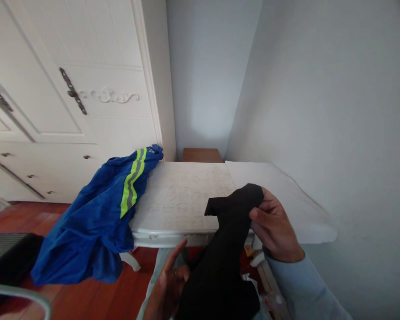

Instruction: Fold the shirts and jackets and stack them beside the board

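A black cloth garment [228,240] hangs between my two hands in front of the table's near edge, its lower part running down to the bottom of the view. My right hand [275,224] is closed on its upper end, pinching the cloth between thumb and fingers. Lower down, my left hand [170,282] is at the left side of the cloth. Its index finger points up, while the other fingers curl against the fabric and are partly hidden. The garment's exact kind does not show.
A blue jacket [96,222] with a yellow-green and grey stripe drapes over the left end of the white table [183,195]. A white sheet [270,178] covers the right end. Behind stand a white wardrobe [120,49] and a brown box [202,155]. A black item [13,258] lies lower left.
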`<action>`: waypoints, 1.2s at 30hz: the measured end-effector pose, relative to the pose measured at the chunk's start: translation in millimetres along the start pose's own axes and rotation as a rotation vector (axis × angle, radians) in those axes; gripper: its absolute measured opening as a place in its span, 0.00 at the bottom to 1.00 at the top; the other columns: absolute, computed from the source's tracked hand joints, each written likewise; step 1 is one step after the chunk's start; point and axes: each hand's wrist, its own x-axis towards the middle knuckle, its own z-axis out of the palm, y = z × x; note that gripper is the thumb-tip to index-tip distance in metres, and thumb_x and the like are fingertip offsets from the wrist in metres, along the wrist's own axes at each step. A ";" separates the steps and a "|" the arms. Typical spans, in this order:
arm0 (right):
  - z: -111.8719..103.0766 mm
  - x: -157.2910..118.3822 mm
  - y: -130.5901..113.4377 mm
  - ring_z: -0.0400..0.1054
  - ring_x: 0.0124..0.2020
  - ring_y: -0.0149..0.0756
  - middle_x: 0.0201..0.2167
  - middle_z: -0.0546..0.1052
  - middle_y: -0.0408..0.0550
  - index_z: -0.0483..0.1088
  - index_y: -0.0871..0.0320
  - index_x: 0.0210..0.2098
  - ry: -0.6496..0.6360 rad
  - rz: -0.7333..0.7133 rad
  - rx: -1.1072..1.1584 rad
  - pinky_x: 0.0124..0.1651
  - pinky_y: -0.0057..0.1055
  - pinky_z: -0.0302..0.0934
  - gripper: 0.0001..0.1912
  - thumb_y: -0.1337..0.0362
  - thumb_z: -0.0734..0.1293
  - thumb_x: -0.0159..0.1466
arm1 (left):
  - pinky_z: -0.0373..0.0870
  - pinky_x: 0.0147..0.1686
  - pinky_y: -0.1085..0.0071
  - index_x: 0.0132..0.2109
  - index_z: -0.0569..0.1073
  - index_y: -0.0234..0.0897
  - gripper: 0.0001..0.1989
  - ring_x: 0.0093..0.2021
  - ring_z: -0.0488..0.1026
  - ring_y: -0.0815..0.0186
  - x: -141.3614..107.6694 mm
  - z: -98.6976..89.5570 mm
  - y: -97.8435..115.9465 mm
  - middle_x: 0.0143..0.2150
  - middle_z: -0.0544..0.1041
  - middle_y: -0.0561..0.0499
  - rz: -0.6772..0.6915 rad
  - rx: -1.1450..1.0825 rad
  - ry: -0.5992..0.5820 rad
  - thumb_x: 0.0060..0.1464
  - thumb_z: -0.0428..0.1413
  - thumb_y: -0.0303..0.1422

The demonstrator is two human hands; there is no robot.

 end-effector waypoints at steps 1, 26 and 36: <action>4.9 1.3 -4.2 0.77 0.33 0.42 0.32 0.83 0.45 0.76 0.51 0.35 -0.010 -0.033 0.004 0.38 0.38 0.73 0.19 0.56 0.82 0.47 | 0.73 0.28 0.64 0.71 0.57 0.48 0.45 0.27 0.75 0.60 4.7 2.1 0.8 0.34 0.77 0.48 0.008 -0.021 0.013 0.53 0.50 0.65; 31.4 29.3 -118.1 0.75 0.42 0.40 0.36 0.80 0.40 0.75 0.52 0.33 0.259 -0.791 -0.249 0.57 0.44 0.68 0.12 0.72 0.75 0.52 | 0.72 0.38 0.66 0.37 0.79 0.37 0.15 0.36 0.75 0.59 48.5 22.6 33.0 0.34 0.79 0.49 0.443 0.549 0.251 0.56 0.57 0.45; -17.9 57.7 -111.1 0.72 0.30 0.35 0.27 0.77 0.38 0.72 0.50 0.29 0.348 -0.726 -0.323 0.40 0.35 0.71 0.14 0.74 0.77 0.52 | 0.71 0.38 0.69 0.44 0.73 0.38 0.09 0.38 0.75 0.62 36.0 -15.1 132.0 0.38 0.77 0.50 0.916 0.829 0.796 0.62 0.53 0.37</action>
